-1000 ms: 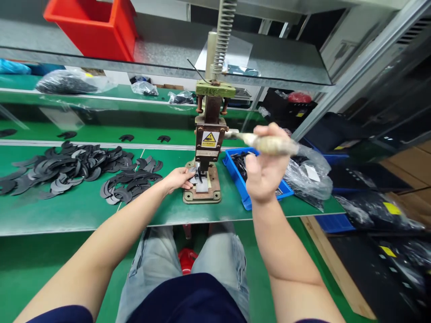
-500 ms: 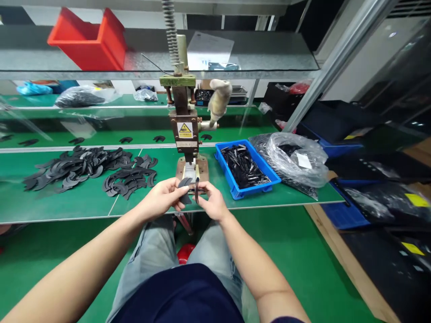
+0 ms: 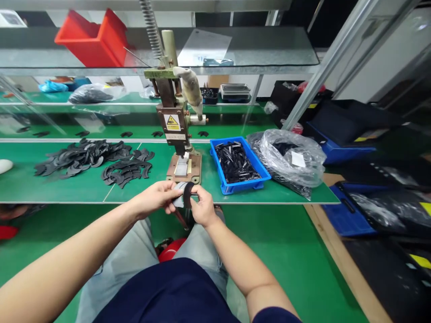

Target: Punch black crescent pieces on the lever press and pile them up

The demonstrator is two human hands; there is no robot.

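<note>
In front of the hand press (image 3: 171, 107), at the table's front edge, my left hand (image 3: 158, 198) pinches a curved grey piece (image 3: 177, 201) between thumb and fingers. A light, shiny face of that piece shows. My right hand (image 3: 203, 206) is closed on a dark curved strip (image 3: 187, 194), which stands against the right end of the grey piece. Fingers partly hide where the two meet. Behind the hands is the press base (image 3: 195, 169), with a pale block (image 3: 182, 167) on it.
Two piles of dark curved pieces, a larger pile (image 3: 82, 157) and a smaller pile (image 3: 128, 169), lie to the left. On the right stands a blue tray (image 3: 229, 187) of small black parts, beside a clear plastic bag (image 3: 303, 150). A red bin (image 3: 107, 45) sits on the shelf above.
The strip in my right hand has come against the grey piece, which has turned to show its lighter face. Both hands sit slightly farther from the press. My view has tilted.
</note>
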